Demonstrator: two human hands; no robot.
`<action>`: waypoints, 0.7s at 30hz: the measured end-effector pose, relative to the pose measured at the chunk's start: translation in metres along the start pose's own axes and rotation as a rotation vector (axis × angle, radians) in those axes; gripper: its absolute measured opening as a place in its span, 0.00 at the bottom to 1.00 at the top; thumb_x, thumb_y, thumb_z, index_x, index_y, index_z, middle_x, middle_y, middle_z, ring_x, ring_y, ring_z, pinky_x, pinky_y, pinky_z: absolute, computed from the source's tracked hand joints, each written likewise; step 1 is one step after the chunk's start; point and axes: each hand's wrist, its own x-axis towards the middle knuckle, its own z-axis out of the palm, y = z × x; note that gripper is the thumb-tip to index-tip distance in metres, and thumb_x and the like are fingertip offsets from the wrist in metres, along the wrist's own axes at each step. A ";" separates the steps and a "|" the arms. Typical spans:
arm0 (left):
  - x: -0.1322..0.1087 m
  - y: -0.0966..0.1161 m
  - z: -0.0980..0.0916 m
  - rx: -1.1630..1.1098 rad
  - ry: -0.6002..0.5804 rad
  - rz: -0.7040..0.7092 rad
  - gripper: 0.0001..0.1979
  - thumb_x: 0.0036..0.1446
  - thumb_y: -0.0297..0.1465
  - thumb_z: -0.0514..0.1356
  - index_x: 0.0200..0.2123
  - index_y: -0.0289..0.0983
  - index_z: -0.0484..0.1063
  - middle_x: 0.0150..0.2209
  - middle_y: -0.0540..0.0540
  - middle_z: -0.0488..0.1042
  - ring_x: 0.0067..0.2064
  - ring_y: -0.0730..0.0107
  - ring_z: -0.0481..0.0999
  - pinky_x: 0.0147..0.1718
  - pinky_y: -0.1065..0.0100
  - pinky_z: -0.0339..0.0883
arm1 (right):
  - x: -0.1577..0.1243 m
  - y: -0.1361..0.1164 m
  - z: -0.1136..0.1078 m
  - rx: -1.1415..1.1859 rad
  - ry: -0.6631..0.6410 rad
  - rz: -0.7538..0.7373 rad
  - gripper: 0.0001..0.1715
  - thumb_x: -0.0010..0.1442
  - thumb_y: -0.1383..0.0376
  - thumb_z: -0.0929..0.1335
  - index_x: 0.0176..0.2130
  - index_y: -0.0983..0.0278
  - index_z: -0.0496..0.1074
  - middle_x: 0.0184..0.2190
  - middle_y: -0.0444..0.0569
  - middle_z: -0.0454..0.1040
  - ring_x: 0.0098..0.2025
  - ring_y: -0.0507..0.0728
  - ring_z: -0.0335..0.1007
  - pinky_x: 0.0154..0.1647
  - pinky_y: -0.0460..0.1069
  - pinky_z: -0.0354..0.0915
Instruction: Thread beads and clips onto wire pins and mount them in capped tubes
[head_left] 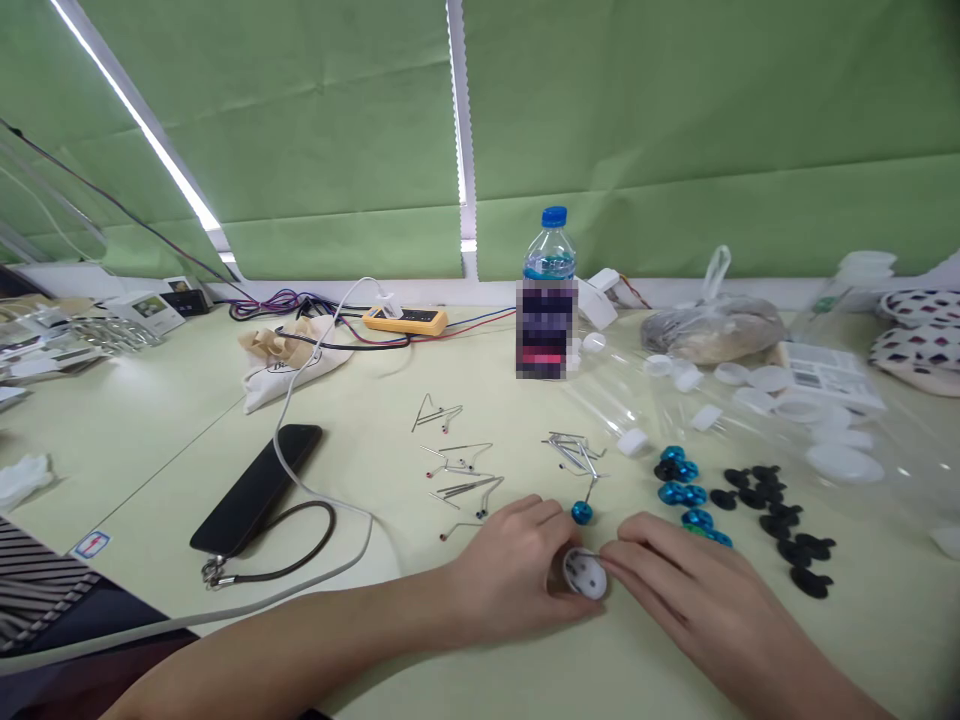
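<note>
The fingers of the left hand [517,565] are wrapped around a small white cup [589,577], whose open mouth is turned upward; dark spots are seen inside, but whether these are holes or bits cannot be told. The fingertips of the right hand [686,590] are held together at the rim of this cup; whether something thin is pinched there cannot be told.

If the grip of the left hand is too loose, the cup may be turned or tipped by a push from the right fingertips. Just beyond the cup, between the hands, a blue ball [582,513] is found with a thin rod standing up from it; by a knuckle it could be knocked over and rolled. The loose metal rods [469,489] beyond the left hand could be swept and mixed by its movement. Likewise, the blue pieces [684,494] just beyond the right hand, and the black pieces [811,583] to its right, could be scattered. Beside the left forearm a white cable [330,578] is laid, crossing the phone [259,490]; if it were caught, the phone could be pulled.

All is carried by a pale table [525,685]. Farther from the hands, a bottle [554,240] and a yellow meter [409,321] are placed, and the background is covered by green blinds [690,100].
</note>
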 end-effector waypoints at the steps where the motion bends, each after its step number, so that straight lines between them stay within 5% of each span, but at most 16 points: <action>1: 0.000 -0.001 0.000 -0.006 0.000 0.000 0.16 0.49 0.40 0.67 0.32 0.38 0.65 0.31 0.49 0.70 0.34 0.67 0.69 0.34 0.68 0.63 | 0.000 0.000 0.000 0.005 -0.003 -0.005 0.26 0.72 0.65 0.55 0.33 0.62 0.76 0.26 0.47 0.71 0.24 0.52 0.66 0.25 0.46 0.62; 21: -0.001 -0.004 0.001 0.033 0.010 0.030 0.20 0.51 0.45 0.67 0.33 0.37 0.65 0.33 0.48 0.71 0.35 0.66 0.69 0.34 0.67 0.63 | 0.001 -0.005 0.000 -0.013 0.066 -0.039 0.28 0.71 0.70 0.53 0.32 0.62 0.77 0.26 0.48 0.72 0.26 0.52 0.68 0.28 0.46 0.65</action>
